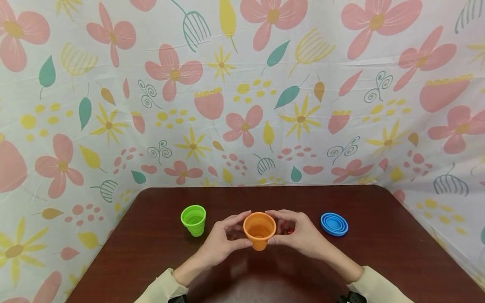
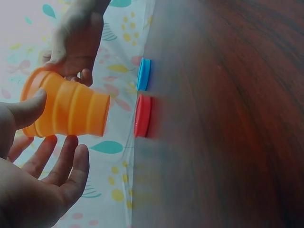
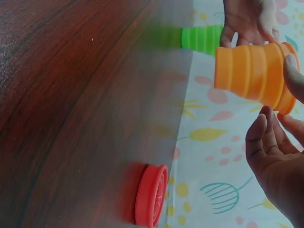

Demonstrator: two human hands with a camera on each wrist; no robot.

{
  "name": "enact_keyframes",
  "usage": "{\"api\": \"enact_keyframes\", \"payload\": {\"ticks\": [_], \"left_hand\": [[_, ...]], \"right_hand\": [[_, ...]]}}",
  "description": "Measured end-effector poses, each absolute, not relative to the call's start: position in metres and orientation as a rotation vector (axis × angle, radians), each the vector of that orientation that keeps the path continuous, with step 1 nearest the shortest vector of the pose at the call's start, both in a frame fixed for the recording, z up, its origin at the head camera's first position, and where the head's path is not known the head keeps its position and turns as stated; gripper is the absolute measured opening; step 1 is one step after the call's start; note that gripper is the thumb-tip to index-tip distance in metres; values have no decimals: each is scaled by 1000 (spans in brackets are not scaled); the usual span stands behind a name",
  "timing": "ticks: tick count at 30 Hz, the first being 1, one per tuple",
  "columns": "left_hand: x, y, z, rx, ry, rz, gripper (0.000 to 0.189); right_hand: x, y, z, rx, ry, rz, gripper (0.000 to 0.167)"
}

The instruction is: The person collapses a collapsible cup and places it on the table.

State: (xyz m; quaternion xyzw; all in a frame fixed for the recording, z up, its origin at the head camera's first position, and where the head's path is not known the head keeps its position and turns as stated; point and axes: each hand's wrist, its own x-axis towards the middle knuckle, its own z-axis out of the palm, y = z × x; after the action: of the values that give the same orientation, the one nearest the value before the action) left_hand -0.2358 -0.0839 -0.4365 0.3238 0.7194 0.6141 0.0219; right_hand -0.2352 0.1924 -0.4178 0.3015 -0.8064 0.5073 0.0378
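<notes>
Between both hands is an orange collapsible cup (image 1: 259, 244), extended to full height and held above the table with its mouth up. My left hand (image 1: 222, 240) pinches its left side near the rim, thumb in front and fingers behind. On the opposite side, my right hand (image 1: 301, 233) grips the rim likewise between thumb and fingers. In the wrist views the cup's stepped wall (image 2: 78, 107) shows fully unfolded. A red collapsed cup (image 3: 152, 195) lies on the table, mostly hidden behind the right hand in the head view.
A green collapsible cup (image 1: 194, 223) stands extended at the left. To the right lies a blue collapsed cup (image 1: 334, 224), folded flat. The dark brown table (image 1: 151, 252) has a glossy surface, and a floral cloth (image 1: 242, 92) hangs behind and beside it.
</notes>
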Motion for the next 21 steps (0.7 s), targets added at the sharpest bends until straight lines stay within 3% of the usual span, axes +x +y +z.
{"api": "enact_keyframes", "payload": {"ticks": [15,21], "left_hand": [[-238,-84,-437,1048,2234,1871,58],[-238,-84,-438,975,2222,1882,55]], "right_hand": [[-235,196,-419,940,-2501,1591,51],[-236,197,-420,949,-2508,1591,56]]}}
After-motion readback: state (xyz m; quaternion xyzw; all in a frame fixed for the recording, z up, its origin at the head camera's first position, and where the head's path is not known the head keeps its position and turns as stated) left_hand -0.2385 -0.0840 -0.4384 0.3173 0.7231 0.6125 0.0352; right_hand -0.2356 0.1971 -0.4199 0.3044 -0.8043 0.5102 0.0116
